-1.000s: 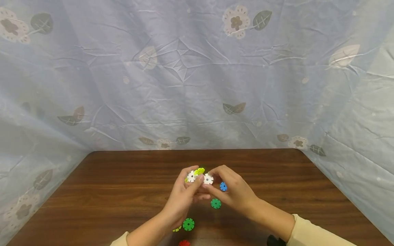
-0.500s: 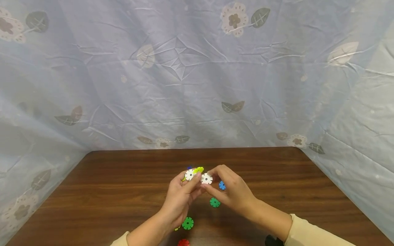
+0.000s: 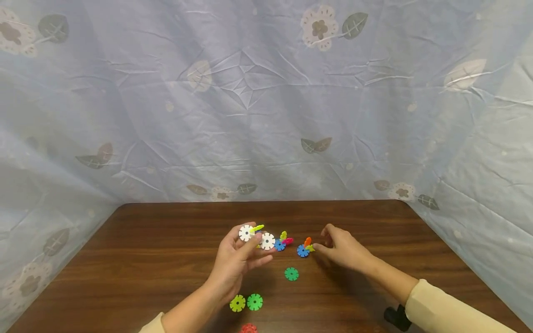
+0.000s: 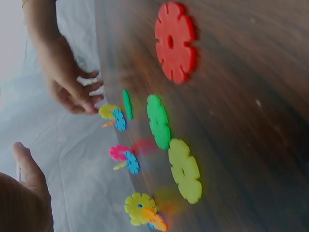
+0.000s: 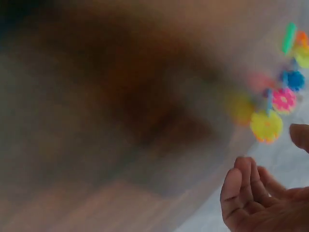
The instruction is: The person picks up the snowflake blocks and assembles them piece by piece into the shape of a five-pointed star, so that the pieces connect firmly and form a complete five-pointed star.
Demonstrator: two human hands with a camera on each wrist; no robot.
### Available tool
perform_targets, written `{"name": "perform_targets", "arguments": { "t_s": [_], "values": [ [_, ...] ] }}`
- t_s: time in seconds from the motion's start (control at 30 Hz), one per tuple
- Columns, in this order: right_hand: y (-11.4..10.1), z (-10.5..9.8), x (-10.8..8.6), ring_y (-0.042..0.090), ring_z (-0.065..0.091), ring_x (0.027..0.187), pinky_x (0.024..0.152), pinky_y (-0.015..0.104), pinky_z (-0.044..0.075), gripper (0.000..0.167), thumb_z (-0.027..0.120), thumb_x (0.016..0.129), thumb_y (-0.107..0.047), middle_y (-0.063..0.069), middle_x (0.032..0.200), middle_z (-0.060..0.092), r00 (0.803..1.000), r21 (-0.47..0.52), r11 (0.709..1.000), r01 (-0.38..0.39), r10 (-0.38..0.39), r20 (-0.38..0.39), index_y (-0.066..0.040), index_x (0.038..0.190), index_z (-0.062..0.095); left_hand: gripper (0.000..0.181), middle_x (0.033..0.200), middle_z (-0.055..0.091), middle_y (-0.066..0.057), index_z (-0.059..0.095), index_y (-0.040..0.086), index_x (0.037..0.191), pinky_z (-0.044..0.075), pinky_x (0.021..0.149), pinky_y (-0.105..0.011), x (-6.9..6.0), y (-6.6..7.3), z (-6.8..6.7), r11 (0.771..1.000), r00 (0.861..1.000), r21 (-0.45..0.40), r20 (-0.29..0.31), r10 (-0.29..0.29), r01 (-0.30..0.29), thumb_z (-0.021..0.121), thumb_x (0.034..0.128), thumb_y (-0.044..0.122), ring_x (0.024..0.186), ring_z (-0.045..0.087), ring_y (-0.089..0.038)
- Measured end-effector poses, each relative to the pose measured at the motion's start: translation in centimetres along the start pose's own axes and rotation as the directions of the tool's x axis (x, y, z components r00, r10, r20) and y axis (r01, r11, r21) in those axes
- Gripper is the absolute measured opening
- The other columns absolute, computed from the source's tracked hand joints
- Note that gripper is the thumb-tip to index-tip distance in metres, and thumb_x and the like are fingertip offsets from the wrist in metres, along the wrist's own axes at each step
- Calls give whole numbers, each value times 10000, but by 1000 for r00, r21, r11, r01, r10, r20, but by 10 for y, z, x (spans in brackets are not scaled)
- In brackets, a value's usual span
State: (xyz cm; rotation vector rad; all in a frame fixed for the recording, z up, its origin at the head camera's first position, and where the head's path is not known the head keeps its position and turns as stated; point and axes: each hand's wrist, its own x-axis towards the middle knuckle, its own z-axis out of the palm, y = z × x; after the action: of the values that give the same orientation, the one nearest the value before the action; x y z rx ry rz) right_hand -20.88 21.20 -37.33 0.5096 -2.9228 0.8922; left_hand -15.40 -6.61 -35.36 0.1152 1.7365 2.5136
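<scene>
In the head view my left hand (image 3: 230,266) holds joined notched snowflake discs. A white disc (image 3: 246,233), another white disc (image 3: 267,241) beside my thumb and a yellow-green disc (image 3: 258,228) show; the rest is behind my fingers. My right hand (image 3: 344,249) is beside a small standing cluster with a blue disc (image 3: 303,250), an orange disc (image 3: 307,242) and a yellow disc (image 5: 266,125). In the right wrist view its fingers are parted, with nothing between them. Left of that cluster stands another, with a blue disc (image 3: 279,244) and a pink disc (image 3: 288,241).
Loose on the wooden table (image 3: 166,259) lie a dark green disc (image 3: 291,274), a bright green disc (image 3: 255,302), a yellow-green disc (image 3: 237,303) and a red disc (image 4: 175,42). A third cluster (image 4: 141,209) shows in the left wrist view. Patterned cloth (image 3: 266,115) hangs behind.
My right hand has left the white disc and moved right to the blue, orange and yellow cluster. My left hand has shifted slightly left with the discs, uncovering the cluster with pink.
</scene>
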Motion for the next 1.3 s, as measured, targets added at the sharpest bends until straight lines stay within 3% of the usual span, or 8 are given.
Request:
{"name": "perform_targets", "arguments": {
  "t_s": [0.1, 0.2, 0.33, 0.5, 0.7, 0.87, 1.03, 1.3],
  "values": [
    [2, 9, -1, 130, 576, 625, 577, 260, 480, 443, 747, 974, -314, 51, 788, 645, 995, 52, 996, -76, 72, 68, 44, 1159, 564, 451, 1108, 722, -62, 444, 27, 1437, 668, 829, -365, 0, 1, -3, 1000, 1000, 14, -8, 5, -5, 630, 1030, 84, 913, 798, -240],
    [-4, 18, 1, 124, 539, 564, 524, 236, 440, 417, 755, 970, -304, 28, 719, 603, 994, 90, 991, -95, 90, 66, 20, 1143, 558, 457, 1151, 712, -88, 438, 46, 1457, 667, 823, -345, 0, 3, -6, 1000, 1000, 26, -16, 5, -5, 618, 1038, 79, 921, 795, -232],
    [-12, 25, 9, 121, 491, 582, 513, 228, 398, 244, 721, 989, -195, 28, 693, 572, 996, 70, 994, -85, 84, 17, -8, 1085, 599, 465, 1190, 701, -115, 429, 53, 1470, 667, 821, -338, -1, 4, -7, 999, 1000, 40, -13, 4, -3, 610, 1043, 72, 937, 795, -246],
    [-12, 23, 19, 143, 604, 743, 624, 274, 493, 70, 668, 978, -47, 79, 863, 710, 998, 38, 997, -63, 62, 6, -3, 1032, 657, 462, 1178, 706, -122, 438, 57, 1471, 668, 800, -330, -1, 5, -9, 998, 1000, 59, -18, 15, -14, 611, 1042, 69, 919, 795, -249],
    [-6, 18, 26, 202, 623, 880, 730, 344, 535, 250, 646, 986, -61, 167, 1099, 715, 996, 33, 998, -59, 57, 70, 44, 1212, 630, 468, 1186, 695, -129, 440, 64, 1475, 667, 799, -321, -1, 5, -10, 997, 1000, 76, -15, 4, -3, 617, 1042, 75, 893, 785, -217],
    [-4, 22, 28, 171, 640, 754, 711, 328, 561, 524, 713, 986, -166, 187, 1080, 694, 994, 95, 995, -34, 24, 105, 112, 1368, 486, 500, 1188, 696, -127, 431, 65, 1484, 667, 804, -320, -1, 3, -11, 996, 1000, 90, -3, -2, 2, 643, 1032, 99, 900, 777, -211],
    [-5, 32, 28, 138, 562, 724, 667, 268, 488, 628, 793, 944, -278, 105, 930, 659, 999, 46, 998, -35, 34, 36, 118, 1346, 518, 507, 1207, 724, -104, 431, 66, 1483, 666, 800, -321, -1, 1, -10, 997, 1000, 83, 1, -1, 1, 651, 1028, 99, 905, 785, -213],
    [-5, 43, 26, 179, 563, 789, 673, 323, 495, 401, 763, 948, -141, 84, 929, 679, 996, -16, 998, -64, 63, -63, 33, 1275, 611, 454, 1314, 721, -135, 431, 63, 1448, 670, 789, -345, -2, -2, -10, 997, 999, 76, 32, 0, -2, 630, 1045, 127, 963, 800, -256]
  ]
}}
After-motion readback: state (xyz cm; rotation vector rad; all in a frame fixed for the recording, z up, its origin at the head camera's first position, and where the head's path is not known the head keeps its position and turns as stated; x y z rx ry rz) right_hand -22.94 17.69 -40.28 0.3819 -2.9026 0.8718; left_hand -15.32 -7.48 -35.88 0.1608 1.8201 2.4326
